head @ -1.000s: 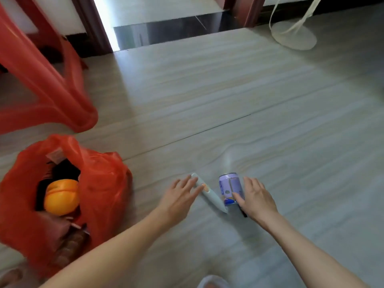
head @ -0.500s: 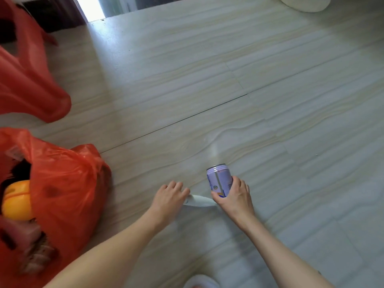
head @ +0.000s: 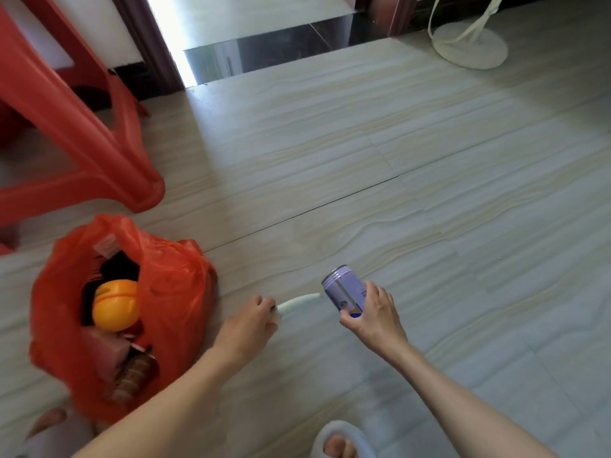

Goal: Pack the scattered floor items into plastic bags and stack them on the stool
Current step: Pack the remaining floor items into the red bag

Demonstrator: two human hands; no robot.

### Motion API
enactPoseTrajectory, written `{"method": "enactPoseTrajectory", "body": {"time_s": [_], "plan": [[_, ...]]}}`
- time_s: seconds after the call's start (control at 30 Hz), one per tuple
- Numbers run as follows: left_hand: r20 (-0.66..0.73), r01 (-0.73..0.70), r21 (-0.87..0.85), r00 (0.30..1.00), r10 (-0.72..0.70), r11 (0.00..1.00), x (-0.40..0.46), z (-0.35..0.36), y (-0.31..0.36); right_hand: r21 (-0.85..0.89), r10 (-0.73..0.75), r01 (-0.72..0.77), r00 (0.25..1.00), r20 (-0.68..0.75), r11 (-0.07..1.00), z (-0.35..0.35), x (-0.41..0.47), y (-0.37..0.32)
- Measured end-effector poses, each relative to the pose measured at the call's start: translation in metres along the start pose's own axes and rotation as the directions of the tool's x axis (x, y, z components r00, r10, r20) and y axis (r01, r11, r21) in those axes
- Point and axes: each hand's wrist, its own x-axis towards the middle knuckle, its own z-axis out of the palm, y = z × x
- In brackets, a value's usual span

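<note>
My right hand (head: 372,317) grips a purple can (head: 344,290) and holds it tilted above the floor. My left hand (head: 249,323) holds one end of a slim white pen-like item (head: 297,303), whose other end points toward the can. To the left, an open red plastic bag (head: 175,292) sits on the floor with an orange round item (head: 115,305) and several other things inside. The red plastic stool (head: 99,150) stands behind the bag at the upper left.
A white fan base (head: 469,47) with a looped cord stands at the far right. A doorway with a dark threshold (head: 281,51) lies straight ahead. My slippered foot (head: 340,441) is at the bottom edge, another foot (head: 46,421) at the lower left.
Both hands closed on their items and lifted them off the floor. The white item was drawn left toward the bag, and the can came up in my right hand.
</note>
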Motion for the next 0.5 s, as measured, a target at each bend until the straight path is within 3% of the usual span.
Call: {"method": "enactPoseTrajectory", "body": {"time_s": [0.17,0.3,0.5], "plan": [[-0.155,0.025,-0.125,0.987,-0.045,0.992,-0.065,-0.049,-0.020,0.014,-0.171,0.171,0.985,-0.004,0.985,-0.033,-0.028,-0.070],[-0.235,0.065,-0.126,0.967,-0.093,0.990,-0.114,-0.101,-0.051,-0.110,-0.352,0.359,0.933,0.078,0.927,-0.059,-0.047,-0.142],[-0.261,0.304,-0.363,0.874,-0.409,0.881,-0.165,-0.172,-0.110,-0.195,-0.482,0.532,0.839,0.251,0.824,-0.081,-0.082,-0.249]]}}
